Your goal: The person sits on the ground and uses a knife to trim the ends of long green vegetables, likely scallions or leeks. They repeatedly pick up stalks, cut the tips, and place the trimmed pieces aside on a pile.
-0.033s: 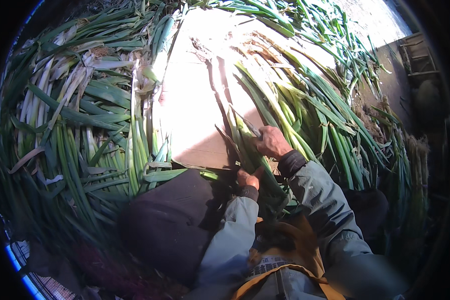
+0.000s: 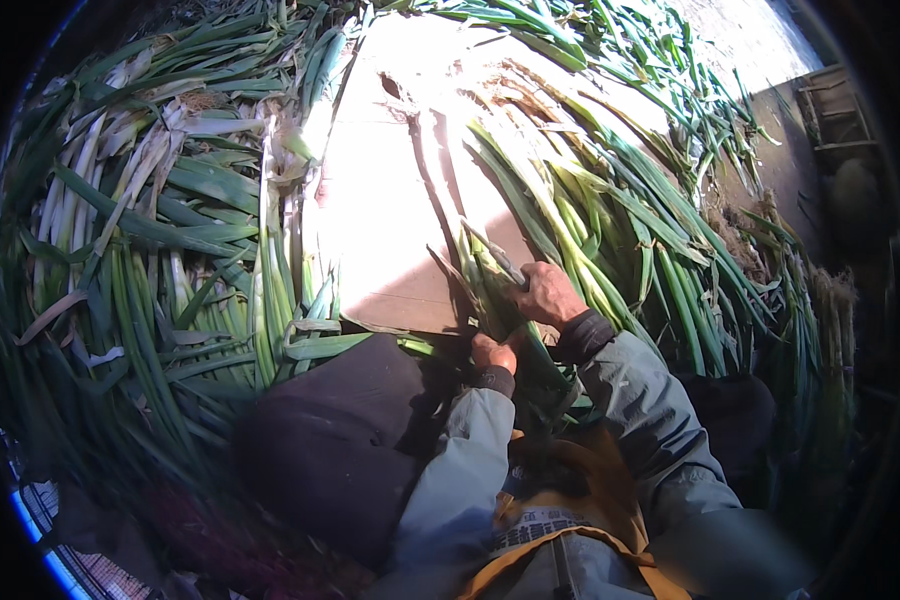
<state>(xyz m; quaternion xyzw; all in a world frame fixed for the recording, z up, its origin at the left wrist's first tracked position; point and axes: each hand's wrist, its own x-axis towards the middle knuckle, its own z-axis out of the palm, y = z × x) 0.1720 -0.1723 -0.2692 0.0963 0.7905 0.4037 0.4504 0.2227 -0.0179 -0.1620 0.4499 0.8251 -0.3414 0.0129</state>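
Just in front of my lap, my left hand (image 2: 494,352) is closed round the lower, leafy part of a green onion (image 2: 488,290). The onion's pale stalk points away from me over the bright board, with its roots at the far end. My right hand (image 2: 551,296) is closed beside the same onion, a little farther out and to the right. A narrow grey blade, seemingly a knife (image 2: 507,268), sticks out of its fist and lies against the onion's leaves. Its handle is hidden in the fingers.
A sunlit flat board (image 2: 390,280) lies ahead. Green onions are heaped at the left (image 2: 120,240), and more lie spread at the right (image 2: 610,210). My dark-clothed knee (image 2: 330,430) is at the near left. A crate-like frame (image 2: 838,108) stands at the far right.
My right hand has shifted slightly nearer to me, and the grey blade lies at a slightly different angle. My left hand has hardly moved and keeps its hold on the onion.
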